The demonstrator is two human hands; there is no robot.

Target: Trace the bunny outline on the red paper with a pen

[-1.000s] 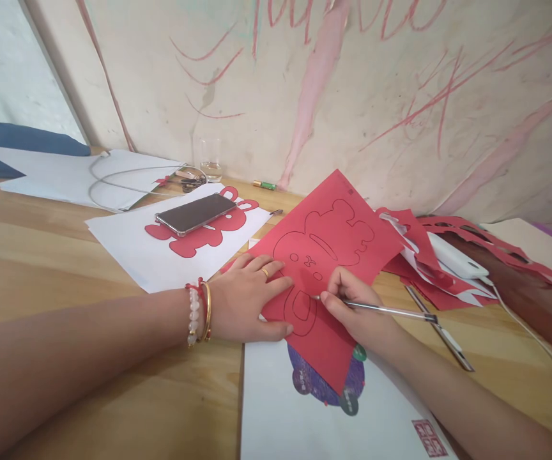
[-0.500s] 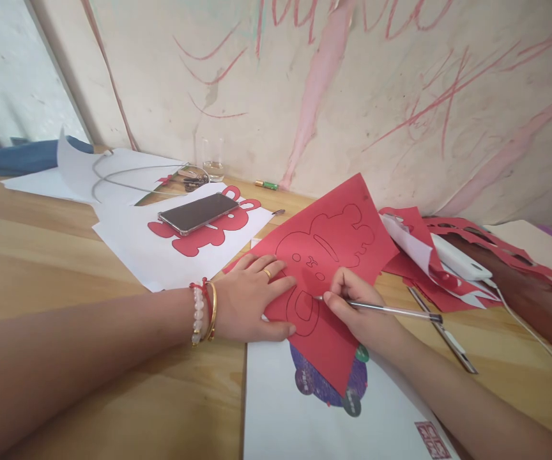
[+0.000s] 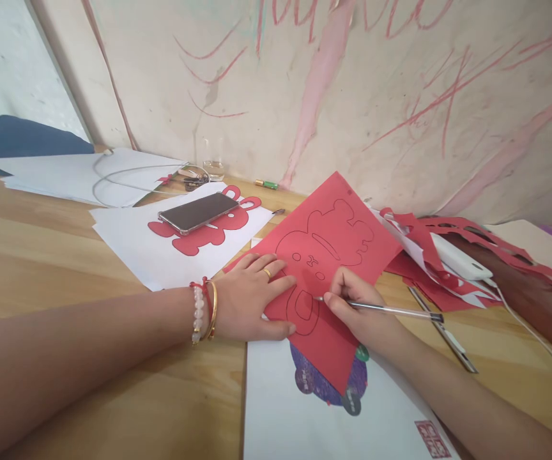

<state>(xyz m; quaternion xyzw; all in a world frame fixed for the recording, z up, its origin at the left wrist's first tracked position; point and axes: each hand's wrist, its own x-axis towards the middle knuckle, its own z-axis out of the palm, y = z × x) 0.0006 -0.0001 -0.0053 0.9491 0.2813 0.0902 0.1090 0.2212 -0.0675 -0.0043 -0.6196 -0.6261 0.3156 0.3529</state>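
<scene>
Fingers spread, my left hand [image 3: 257, 300] lies flat on the left side of a sheet of red paper [image 3: 336, 345]. My right hand [image 3: 360, 306] pinches a pen [image 3: 393, 310], its tip at the red paper beside an ear-shaped outline. Black lines on the sheet form a bear- or rabbit-like figure with a small face. Beneath the sheet's lower part lies a white sheet or booklet [image 3: 295, 415] with a purple round print. Part of the drawing near my left fingers is hidden.
Left, a phone [image 3: 199, 213] rests on a red rabbit cutout [image 3: 187, 246] over white paper [image 3: 132, 249]. Behind are a cable [image 3: 127, 170], a glass [image 3: 213, 167] and a green battery-like cylinder [image 3: 266, 184]. Right are red paper scraps [image 3: 496, 243], a white device [image 3: 462, 255] and a craft knife [image 3: 453, 345].
The far corner of the red paper has shifted left and flattened somewhat. At the far left, the raised white sheet has dropped down. Both hands stay nearly in place.
</scene>
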